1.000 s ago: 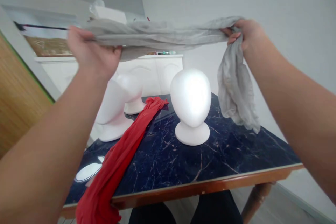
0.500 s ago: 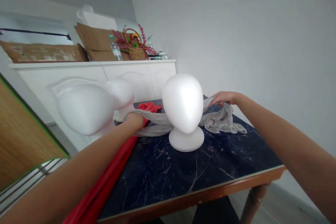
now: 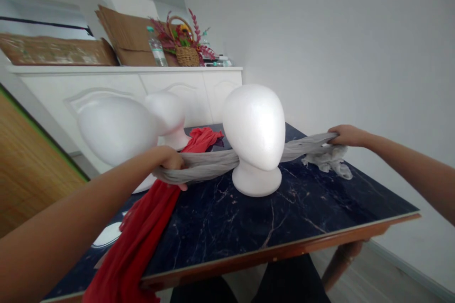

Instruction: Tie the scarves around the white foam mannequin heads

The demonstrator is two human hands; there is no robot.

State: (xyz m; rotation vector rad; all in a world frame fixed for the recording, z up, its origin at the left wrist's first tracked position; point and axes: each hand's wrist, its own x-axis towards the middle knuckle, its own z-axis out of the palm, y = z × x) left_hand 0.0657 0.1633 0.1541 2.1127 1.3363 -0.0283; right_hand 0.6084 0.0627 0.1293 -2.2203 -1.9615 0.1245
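A smooth white foam mannequin head [image 3: 254, 125] stands upright on its round base on the dark marbled table [image 3: 220, 232]. Behind its neck passes a grey scarf [image 3: 209, 165], stretched out sideways and gathered into a band. My left hand [image 3: 168, 161] is closed round the scarf on the left of the head. On the right, my right hand [image 3: 344, 136] grips the other side, and the scarf's loose end hangs in folds onto the table below it. The stretch of scarf behind the neck is hidden by the head.
Two more white foam heads [image 3: 117, 128] stand at the left. A red scarf [image 3: 142, 232] lies along the table and over its front edge. Behind, a white cabinet [image 3: 117, 83] carries cardboard boxes, a water bottle [image 3: 157, 47] and a flower basket [image 3: 187, 56]. A wooden panel [image 3: 31, 165] stands far left.
My hands have moved apart, the right one outward to the right, drawing the grey scarf straighter and tauter behind the head. My left hand has come nearer. The camera view has shifted slightly.
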